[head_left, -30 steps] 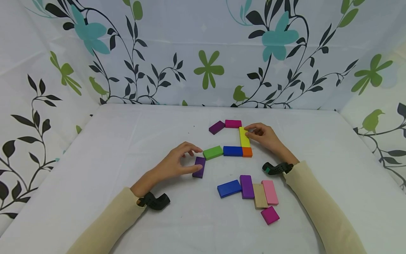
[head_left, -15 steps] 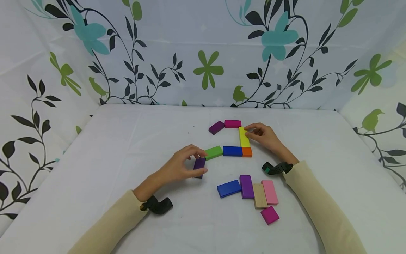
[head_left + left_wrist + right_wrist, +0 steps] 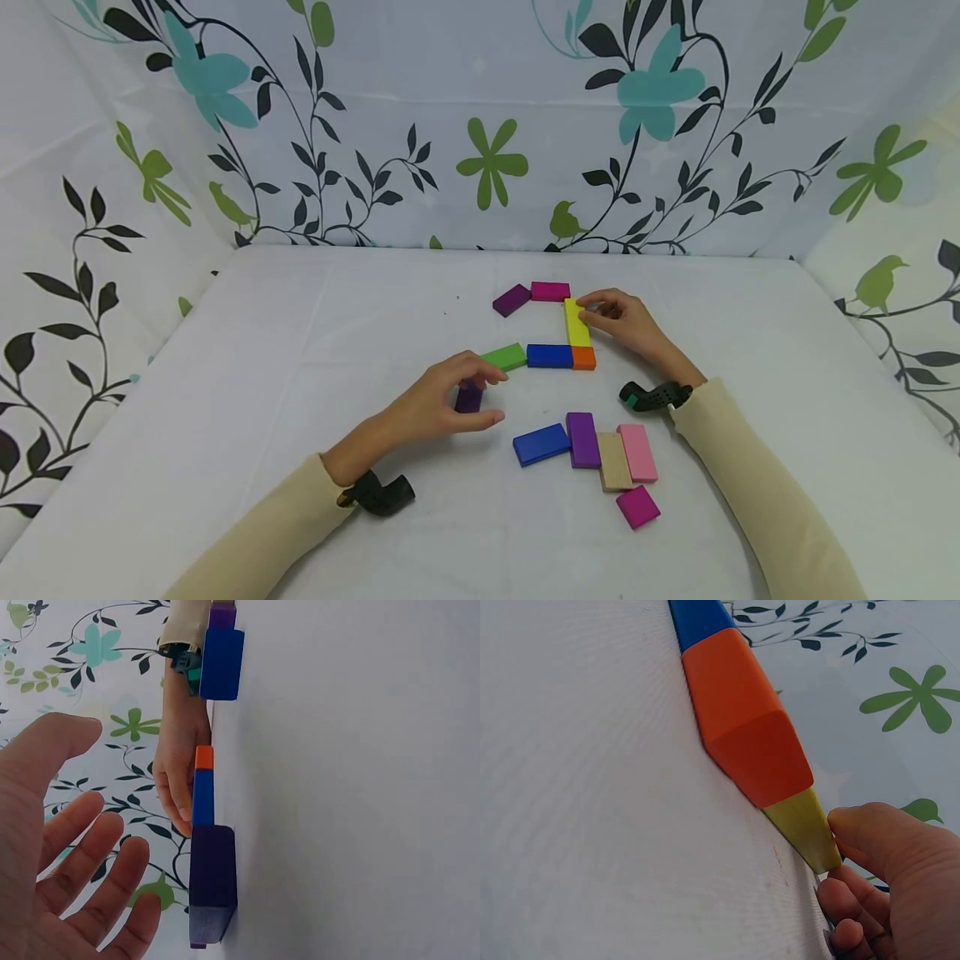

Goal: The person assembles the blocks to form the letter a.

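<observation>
My left hand (image 3: 442,400) is held over the dark purple block (image 3: 468,397) with its thumb and fingers spread, covering part of it. In the left wrist view the fingers (image 3: 90,862) stand apart from that block (image 3: 212,877). A green block (image 3: 506,357) lies just beyond this hand. On the other side my right hand (image 3: 626,325) pinches the far part of the yellow block (image 3: 577,323) with thumb and fingertips. That yellow block (image 3: 185,796) is mostly hidden in the left wrist view. Its near end meets an orange block (image 3: 583,358), beside a blue block (image 3: 550,356).
A magenta block (image 3: 551,292) and a plum block (image 3: 512,300) lie beyond the yellow one. Nearer are another blue block (image 3: 542,445), a violet block (image 3: 583,440), a tan block (image 3: 615,462), a pink block (image 3: 637,452) and a second magenta block (image 3: 638,507) on the white cloth.
My left hand has moved right and slightly nearer, from beside the dark purple block to over it, covering more of it. The right hand has stayed at the yellow block.
</observation>
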A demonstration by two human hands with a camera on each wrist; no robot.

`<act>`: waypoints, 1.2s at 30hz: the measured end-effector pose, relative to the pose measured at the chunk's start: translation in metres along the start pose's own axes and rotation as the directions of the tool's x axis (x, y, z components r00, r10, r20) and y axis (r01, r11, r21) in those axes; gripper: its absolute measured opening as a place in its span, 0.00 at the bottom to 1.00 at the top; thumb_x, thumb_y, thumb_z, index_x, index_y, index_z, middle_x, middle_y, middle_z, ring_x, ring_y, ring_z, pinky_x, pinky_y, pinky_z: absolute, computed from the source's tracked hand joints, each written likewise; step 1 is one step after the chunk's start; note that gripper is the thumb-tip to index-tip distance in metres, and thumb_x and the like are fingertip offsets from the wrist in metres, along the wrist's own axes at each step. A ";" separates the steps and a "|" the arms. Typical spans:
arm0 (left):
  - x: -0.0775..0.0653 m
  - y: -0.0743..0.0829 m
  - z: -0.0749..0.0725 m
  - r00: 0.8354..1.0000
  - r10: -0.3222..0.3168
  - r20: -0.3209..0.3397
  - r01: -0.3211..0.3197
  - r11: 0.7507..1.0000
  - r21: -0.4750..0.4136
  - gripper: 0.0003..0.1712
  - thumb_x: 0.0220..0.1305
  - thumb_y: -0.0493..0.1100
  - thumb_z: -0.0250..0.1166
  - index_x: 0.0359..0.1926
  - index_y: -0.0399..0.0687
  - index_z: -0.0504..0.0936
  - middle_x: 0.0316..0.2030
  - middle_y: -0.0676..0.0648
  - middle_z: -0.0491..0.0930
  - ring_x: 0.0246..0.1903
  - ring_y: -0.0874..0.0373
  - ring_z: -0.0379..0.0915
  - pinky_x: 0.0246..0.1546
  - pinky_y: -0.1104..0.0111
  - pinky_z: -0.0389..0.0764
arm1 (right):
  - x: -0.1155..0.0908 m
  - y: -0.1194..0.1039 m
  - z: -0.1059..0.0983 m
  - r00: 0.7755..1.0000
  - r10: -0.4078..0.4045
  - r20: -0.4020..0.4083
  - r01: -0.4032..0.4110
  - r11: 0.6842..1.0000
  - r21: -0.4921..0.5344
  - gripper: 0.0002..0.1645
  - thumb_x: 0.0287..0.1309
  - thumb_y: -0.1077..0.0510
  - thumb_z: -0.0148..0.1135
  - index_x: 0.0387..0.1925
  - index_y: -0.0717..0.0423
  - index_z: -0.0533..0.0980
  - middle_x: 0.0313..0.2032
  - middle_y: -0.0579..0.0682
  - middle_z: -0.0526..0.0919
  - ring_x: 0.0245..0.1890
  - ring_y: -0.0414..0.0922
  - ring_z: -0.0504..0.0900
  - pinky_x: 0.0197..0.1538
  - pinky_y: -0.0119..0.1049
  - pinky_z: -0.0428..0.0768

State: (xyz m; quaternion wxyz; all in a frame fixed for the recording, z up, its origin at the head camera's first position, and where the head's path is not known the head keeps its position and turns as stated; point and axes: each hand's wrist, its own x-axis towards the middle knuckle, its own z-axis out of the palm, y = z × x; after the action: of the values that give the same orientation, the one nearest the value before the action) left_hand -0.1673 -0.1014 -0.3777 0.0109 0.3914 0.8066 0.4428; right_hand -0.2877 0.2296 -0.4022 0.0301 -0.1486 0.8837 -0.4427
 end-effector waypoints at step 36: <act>-0.001 0.026 0.034 0.969 -0.078 0.235 0.087 0.996 -0.028 0.26 0.62 0.41 0.69 0.60 0.44 0.74 0.54 0.48 0.76 0.51 0.60 0.74 0.54 0.69 0.75 | -0.001 -0.002 0.000 1.000 0.012 -0.004 -0.012 1.000 -0.012 0.23 0.64 0.50 0.63 0.57 0.56 0.77 0.52 0.57 0.76 0.43 0.51 0.70 0.44 0.38 0.70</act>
State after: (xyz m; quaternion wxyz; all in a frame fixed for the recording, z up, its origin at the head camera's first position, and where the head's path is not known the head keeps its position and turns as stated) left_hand -0.1381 -0.0702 -0.3803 0.1316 0.4069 0.8067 0.4078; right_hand -0.2865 0.2287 -0.4004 0.0301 -0.1423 0.8873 -0.4377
